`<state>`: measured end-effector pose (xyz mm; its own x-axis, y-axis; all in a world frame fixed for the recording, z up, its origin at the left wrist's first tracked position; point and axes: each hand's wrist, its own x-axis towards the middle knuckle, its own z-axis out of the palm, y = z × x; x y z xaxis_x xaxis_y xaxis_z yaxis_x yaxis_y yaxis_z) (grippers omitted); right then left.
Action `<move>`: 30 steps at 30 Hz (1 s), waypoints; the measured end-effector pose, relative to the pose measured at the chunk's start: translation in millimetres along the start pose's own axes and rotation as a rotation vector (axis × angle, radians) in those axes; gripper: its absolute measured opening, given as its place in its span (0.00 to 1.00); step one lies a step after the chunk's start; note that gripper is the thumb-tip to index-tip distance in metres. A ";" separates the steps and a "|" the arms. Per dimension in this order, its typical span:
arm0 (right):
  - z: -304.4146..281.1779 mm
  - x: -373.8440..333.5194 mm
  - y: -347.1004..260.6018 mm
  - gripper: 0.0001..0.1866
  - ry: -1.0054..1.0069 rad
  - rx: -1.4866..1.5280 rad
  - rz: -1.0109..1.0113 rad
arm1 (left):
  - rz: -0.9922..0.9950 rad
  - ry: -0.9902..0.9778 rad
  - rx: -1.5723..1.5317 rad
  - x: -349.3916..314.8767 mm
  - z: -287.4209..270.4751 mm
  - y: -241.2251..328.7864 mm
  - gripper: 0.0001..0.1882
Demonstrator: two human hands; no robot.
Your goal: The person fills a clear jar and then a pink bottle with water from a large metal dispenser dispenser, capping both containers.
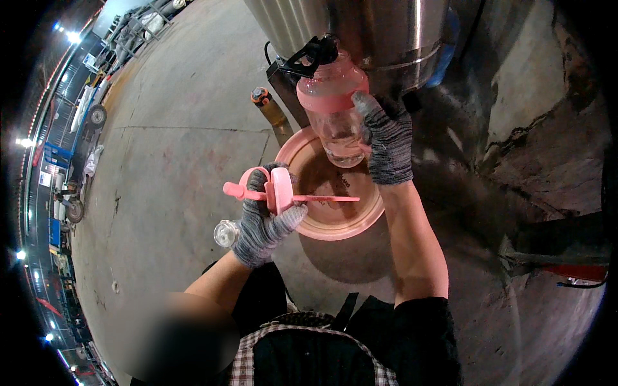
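My right hand (386, 138), in a grey knitted glove with bare fingertips hidden from sight, is closed round a clear water bottle (336, 125) with a pink band. The bottle's mouth is up under the black tap (313, 56) of a stainless steel tank (386, 32), and some clear liquid shows in its lower part. My left hand (267, 225), gloved alike, grips a pink bottle lid (281, 191) with a loop handle and a long straw pointing right. Below both hands, a round pinkish basin (302, 225) rests on the floor.
A clear jar or bottle (225, 233) stands beside my left hand. Beyond the basin is an amber bottle with an orange and black cap (262, 98). A rough wall (547, 96) lies to the right. Wheeled carts (96, 117) stand far left on the concrete floor (187, 96).
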<state>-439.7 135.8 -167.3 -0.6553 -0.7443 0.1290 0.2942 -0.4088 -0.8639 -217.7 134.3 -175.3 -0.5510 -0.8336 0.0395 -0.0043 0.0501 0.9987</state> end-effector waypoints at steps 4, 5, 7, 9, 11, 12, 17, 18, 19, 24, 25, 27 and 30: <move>-0.4 -2.5 -3.4 0.05 0.004 -0.032 0.069 | -0.025 0.025 -0.043 -2.4 3.6 5.7 0.35; -0.6 -2.1 -3.5 0.05 -0.006 -0.014 0.061 | -0.030 0.023 -0.015 -2.5 4.2 6.2 0.35; -0.8 -0.2 -0.8 0.05 -0.021 -0.030 -0.024 | -0.040 0.020 0.042 -3.1 5.1 6.8 0.36; -1.0 1.7 3.2 0.03 -0.033 -0.074 -0.117 | -0.013 0.022 -0.006 -3.3 5.6 6.4 0.35; -5.1 0.2 0.7 0.04 -0.053 -0.073 -0.075 | 0.009 0.023 -0.037 -3.5 4.8 5.1 0.34; -5.7 -1.1 -1.5 0.07 -0.066 -0.060 -0.020 | 0.017 0.024 -0.044 -3.7 3.7 4.1 0.34; -6.8 -0.5 -2.3 0.11 -0.084 -0.098 0.002 | -0.005 0.023 0.037 -1.6 1.0 3.6 0.34; -9.2 0.7 1.2 0.12 -0.103 -0.127 -0.056 | -0.008 0.021 0.034 -1.8 1.2 2.8 0.34; -11.7 1.8 4.7 0.13 -0.120 -0.155 -0.115 | -0.011 0.019 0.031 -1.4 1.3 2.0 0.34; -4.0 0.9 -5.5 0.19 -0.026 -0.010 0.108 | -0.029 0.004 0.028 -1.9 -2.0 1.4 0.34; -3.8 0.3 -5.5 0.17 -0.039 -0.039 0.053 | -0.037 0.003 0.035 -1.9 -2.5 2.3 0.34; -3.9 -0.5 -6.1 0.13 -0.055 -0.067 -0.017 | -0.014 -0.008 0.050 -1.9 -3.8 1.9 0.35; -4.6 -0.5 -4.5 0.10 -0.037 -0.012 0.022 | 0.004 -0.016 0.081 -2.7 -6.4 1.3 0.35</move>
<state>-444.0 140.5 -165.7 -0.6227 -0.7719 0.1280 0.2992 -0.3861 -0.8726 -211.0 133.1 -173.9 -0.5645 -0.8243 0.0420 -0.0694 0.0981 0.9928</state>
